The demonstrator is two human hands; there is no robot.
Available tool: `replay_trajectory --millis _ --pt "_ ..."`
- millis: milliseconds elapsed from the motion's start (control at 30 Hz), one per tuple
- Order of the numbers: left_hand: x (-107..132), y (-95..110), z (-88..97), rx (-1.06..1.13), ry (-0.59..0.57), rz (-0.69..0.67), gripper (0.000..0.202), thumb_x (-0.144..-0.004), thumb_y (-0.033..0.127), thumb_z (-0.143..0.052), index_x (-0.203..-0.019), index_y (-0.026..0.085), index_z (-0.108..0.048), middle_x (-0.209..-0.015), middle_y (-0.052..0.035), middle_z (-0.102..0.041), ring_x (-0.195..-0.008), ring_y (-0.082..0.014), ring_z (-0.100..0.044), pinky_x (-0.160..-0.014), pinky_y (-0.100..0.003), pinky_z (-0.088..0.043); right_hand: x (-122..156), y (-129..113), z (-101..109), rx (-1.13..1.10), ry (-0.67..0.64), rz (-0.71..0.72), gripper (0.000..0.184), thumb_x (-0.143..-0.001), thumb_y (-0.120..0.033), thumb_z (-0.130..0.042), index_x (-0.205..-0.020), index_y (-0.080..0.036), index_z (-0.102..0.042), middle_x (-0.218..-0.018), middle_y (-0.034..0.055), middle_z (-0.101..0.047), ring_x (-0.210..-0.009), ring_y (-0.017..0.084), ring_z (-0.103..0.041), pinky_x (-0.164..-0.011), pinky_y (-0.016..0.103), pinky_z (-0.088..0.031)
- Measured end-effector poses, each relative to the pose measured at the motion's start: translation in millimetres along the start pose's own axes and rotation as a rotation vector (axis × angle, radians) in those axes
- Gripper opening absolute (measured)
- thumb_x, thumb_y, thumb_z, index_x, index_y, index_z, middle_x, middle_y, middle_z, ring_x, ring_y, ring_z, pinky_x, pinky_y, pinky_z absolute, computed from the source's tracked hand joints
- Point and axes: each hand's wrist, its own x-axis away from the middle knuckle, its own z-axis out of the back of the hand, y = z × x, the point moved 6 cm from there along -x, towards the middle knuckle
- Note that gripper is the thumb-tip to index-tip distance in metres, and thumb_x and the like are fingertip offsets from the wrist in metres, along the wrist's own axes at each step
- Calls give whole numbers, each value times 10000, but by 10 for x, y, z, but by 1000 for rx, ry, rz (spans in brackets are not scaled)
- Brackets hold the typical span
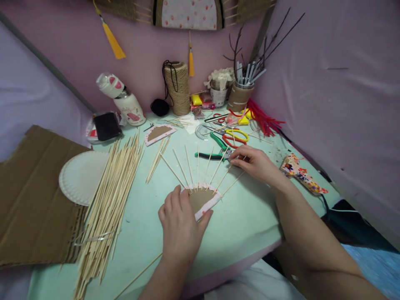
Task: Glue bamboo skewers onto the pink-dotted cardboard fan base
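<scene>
A half-round cardboard piece point(201, 201) with a pink-spotted fabric edge lies on the table, its curved side away from me. Several thin bamboo sticks point(198, 166) fan outward from that curve. My left hand point(181, 223) grips the piece from the left, with the thumb at its straight lower edge and the fingers over its left end. My right hand point(254, 162) is closed in a pinch at the outer end of one stick on the right of the fan. Just behind those fingers lie green-handled pliers point(211, 156), partly hidden by the hand.
Left of me lie a large pile of bamboo sticks point(109, 208), a white plate point(79, 177) and corrugated cardboard point(37, 200). A second half-round piece point(161, 132), scissors point(236, 135) and a twine spool point(178, 89) sit farther back. A flower-patterned glue gun point(301, 173) rests at right.
</scene>
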Motion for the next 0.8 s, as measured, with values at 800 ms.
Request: replay_trajectory --millis 800 --pt "-33 10 17 59 -58 52 524 -802 359 -672 -1231 167 -442 -1278 -157 -576 -1180 -335 -514 -942 -532 -420 18 32 -36 36 -25 -13 145 -863 -336 -615 -859 -213 -690 -893 41 -693 -791 180 -604 -706 315 -448"
